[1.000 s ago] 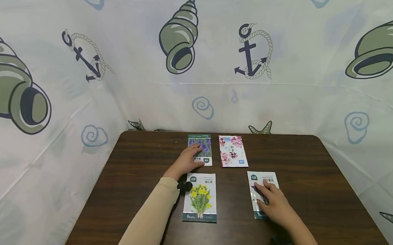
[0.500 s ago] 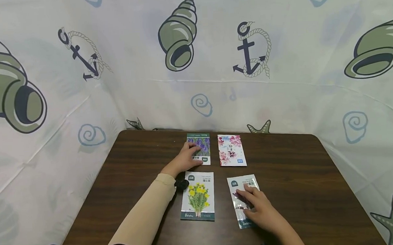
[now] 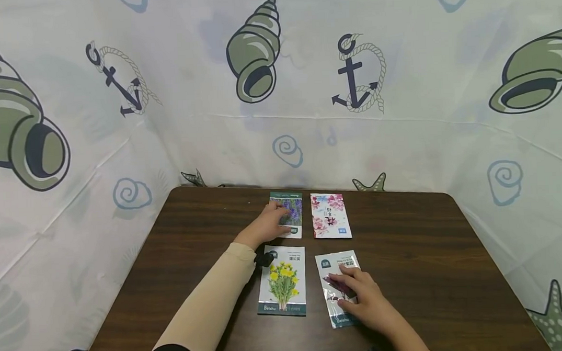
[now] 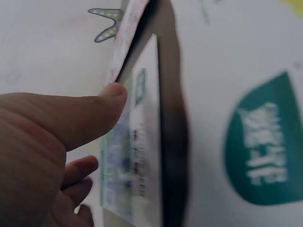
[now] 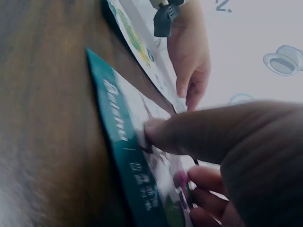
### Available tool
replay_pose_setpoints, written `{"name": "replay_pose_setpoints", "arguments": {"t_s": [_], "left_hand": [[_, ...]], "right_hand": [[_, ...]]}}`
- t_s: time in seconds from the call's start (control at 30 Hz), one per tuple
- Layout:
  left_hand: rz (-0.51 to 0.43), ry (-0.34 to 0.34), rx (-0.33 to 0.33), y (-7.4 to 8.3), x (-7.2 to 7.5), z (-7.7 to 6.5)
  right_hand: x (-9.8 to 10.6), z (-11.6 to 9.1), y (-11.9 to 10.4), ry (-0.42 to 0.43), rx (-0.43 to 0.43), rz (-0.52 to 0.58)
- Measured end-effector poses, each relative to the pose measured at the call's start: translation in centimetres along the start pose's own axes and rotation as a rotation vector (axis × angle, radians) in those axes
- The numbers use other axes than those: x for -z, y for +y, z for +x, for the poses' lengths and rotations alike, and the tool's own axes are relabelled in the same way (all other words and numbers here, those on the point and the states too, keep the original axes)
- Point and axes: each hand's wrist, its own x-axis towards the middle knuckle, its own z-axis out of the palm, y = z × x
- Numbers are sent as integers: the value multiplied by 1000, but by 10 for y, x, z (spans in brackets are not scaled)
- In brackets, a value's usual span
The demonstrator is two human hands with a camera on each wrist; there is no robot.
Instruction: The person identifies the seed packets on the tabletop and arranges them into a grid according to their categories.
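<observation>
My left hand [image 3: 264, 226] rests on a seed packet with purple flowers [image 3: 294, 203] at the back of the table, its fingertips and thumb touching the surface. In the left wrist view, the thumb [image 4: 106, 104] lies over the packet's edge. On the front right, fingers of my right hand [image 3: 368, 300] press on a shiny seed packet with dark purple leaves [image 3: 330, 301], which sits slightly tilted. The right wrist view shows the thumb [image 5: 180, 132] on its face near the green "Beishu" strip. A yellow-flower seed packet [image 3: 282, 283] lies left of it, below my left wrist.
A pink-blossom packet [image 3: 331, 216] lies at the back, right of the purple-flower one. The dark wooden table [image 3: 431, 263] ends near a white curtain [image 3: 204, 137] printed with shells and anchors.
My right hand has slid the purple-leaf packet left, closer to the yellow-flower packet, and it has turned slightly. My left hand has shifted little on the purple-flower packet, which moved slightly right.
</observation>
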Motion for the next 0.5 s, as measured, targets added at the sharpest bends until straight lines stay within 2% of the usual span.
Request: {"name": "replay_pose_setpoints", "arguments": {"t_s": [0.2,0.37,0.5], "left_hand": [[84,-82,-22,10,6,-3],[99,-86,-22,11,4,-5],[89,-67,-63,15,9,-13]], "right_hand": [[-2,0,2,-97,61,60],[-10,5,1,-37,107,37],[-14,7,-2,-9,103,18]]}}
